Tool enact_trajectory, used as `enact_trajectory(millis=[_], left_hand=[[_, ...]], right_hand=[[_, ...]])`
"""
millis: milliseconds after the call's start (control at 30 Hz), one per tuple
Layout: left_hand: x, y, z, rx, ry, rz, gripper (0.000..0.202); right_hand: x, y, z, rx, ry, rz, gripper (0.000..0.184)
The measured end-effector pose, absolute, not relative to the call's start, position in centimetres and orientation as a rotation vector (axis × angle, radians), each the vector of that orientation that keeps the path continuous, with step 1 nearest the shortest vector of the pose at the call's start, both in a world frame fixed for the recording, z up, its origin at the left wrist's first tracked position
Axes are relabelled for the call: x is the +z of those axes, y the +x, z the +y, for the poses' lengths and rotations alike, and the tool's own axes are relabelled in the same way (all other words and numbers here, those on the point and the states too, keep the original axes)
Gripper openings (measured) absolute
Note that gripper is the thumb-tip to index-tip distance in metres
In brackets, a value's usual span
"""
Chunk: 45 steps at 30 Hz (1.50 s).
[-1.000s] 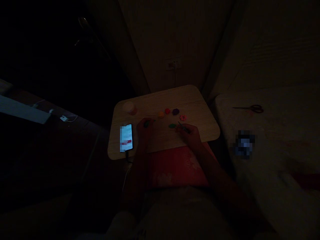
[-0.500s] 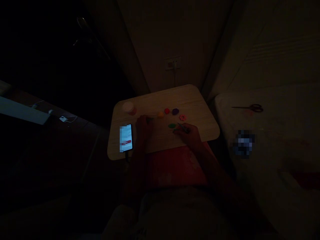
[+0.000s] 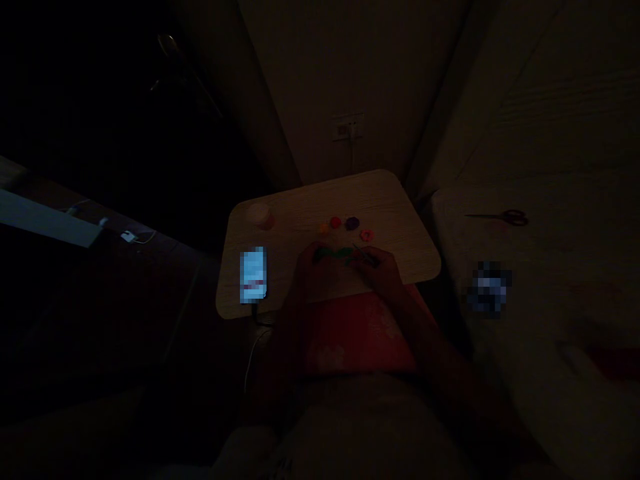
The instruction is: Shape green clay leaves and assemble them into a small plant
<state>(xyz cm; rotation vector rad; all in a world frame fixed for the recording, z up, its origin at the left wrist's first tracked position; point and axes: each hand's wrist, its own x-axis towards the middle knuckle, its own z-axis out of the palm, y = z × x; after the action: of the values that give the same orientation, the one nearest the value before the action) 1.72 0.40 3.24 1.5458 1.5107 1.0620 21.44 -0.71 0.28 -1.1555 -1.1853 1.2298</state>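
While the left hand appears to pinch a green strip right of the smartphone, a light touch should suit.
Farther right of the smartphone, the right hand grips a slim pointed tool, its tip best kept clear of fingers. Beyond the smartphone stands a round tub, contents indistinct.

Dim wood tbl., clock-faced from its ctr.: L hand pinches green strip nr. ctr.; R hand, approx. 4 o'clock, w/ thin tool; lit phone, 8; pale tub, 10; yellow pc., 12; red pc. & purple pc., approx. 1; pink ring, 2. Off tbl.: scissors, 3.
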Motion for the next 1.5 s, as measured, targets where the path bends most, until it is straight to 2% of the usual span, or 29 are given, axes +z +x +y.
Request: enact_trajectory(millis=[133, 333, 467, 600, 800, 900, 1033, 1233, 1400, 1500], left_hand=[[3.4, 3.8, -0.4, 1.096, 1.545, 1.438, 0.009], [4.2, 4.3, -1.3, 1.088, 1.612, 1.39, 0.009], [4.2, 4.7, -1.6, 1.059, 1.596, 1.381, 0.01], [3.7, 4.5, -1.3, 1.051, 1.638, 1.51, 0.011], [4.2, 0.6, 0.1, 1.259, 1.486, 1.872, 0.008], [4.0, -1.7, 1.3, 1.163, 1.61, 1.927, 0.009], [2.5, -3.2, 3.5, 1.075, 1.83, 1.974, 0.023], [0.5, -3.3, 5.5, 0.9, 1.983, 2.105, 0.023], [1.1, -2.7, 4.5, 1.04, 2.036, 2.069, 0.036], [2.2, -1.2, 3.0, 1.315, 2.025, 1.969, 0.026]], right_hand=[[0.3, 21.3, -0.7, 1.253, -1.099, -1.132, 0.035], [0.5, 21.3, -0.8, 1.196, -1.184, -1.209, 0.025], [0.5, 21.3, -0.8, 1.157, -1.194, -1.233, 0.026], [0.7, 21.5, -1.0, 1.094, -1.203, -1.246, 0.024], [0.5, 21.8, -0.8, 1.049, -1.28, -1.036, 0.027], [0.3, 21.8, -0.7, 1.087, -1.242, -1.059, 0.029], [0.1, 22.0, -0.8, 1.125, -1.194, -1.072, 0.029], [0.5, 22.1, -0.7, 1.11, -1.229, -1.099, 0.025], [0.6, 22.1, -0.6, 1.152, -1.221, -1.084, 0.029], [0.6, 22.0, -0.8, 1.167, -1.212, -1.1, 0.029]])
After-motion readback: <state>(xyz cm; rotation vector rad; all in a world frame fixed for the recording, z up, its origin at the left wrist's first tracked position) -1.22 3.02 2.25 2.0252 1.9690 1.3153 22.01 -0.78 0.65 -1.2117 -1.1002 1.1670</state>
